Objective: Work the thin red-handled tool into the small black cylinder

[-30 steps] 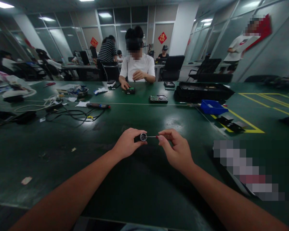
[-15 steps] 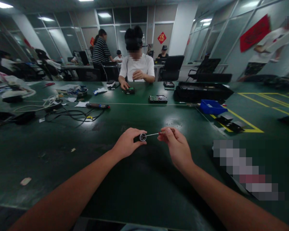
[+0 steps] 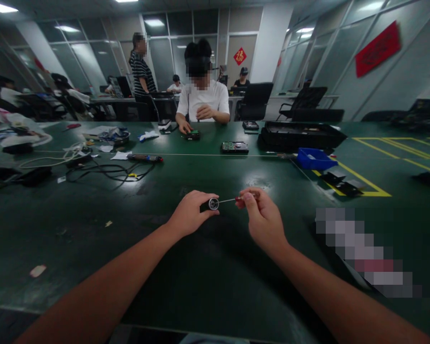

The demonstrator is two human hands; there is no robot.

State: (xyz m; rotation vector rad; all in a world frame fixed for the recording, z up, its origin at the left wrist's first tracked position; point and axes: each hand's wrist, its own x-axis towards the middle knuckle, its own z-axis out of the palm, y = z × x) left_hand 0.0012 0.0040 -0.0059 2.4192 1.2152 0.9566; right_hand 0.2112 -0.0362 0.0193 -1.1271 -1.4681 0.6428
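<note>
Between the thumb and fingers of my left hand [image 3: 186,214] is a small black cylinder [image 3: 213,204]. Its round end, with a silver rim, faces me. My right hand [image 3: 267,217] is closed around the handle of a thin screwdriver [image 3: 228,200], red near the shaft. The metal shaft points left and its tip meets the rimmed end of the cylinder; whether the tip is inside or only touching I cannot tell. Both hands are above the green table [image 3: 186,272], and my fingers hide most of the handle.
Across the table a person [image 3: 204,102] handles a small device. Hard drives [image 3: 234,146], a long black tray [image 3: 303,136] and a blue bin [image 3: 315,158] lie beyond my right hand. An electric screwdriver [image 3: 145,157] and black cables [image 3: 107,172] are at left. A blurred-out item [image 3: 365,253] lies right.
My right hand has shifted its grip back along the screwdriver, whose shaft now tilts up slightly toward the right. My left hand has stayed put. A standing person at right has walked out toward the edge.
</note>
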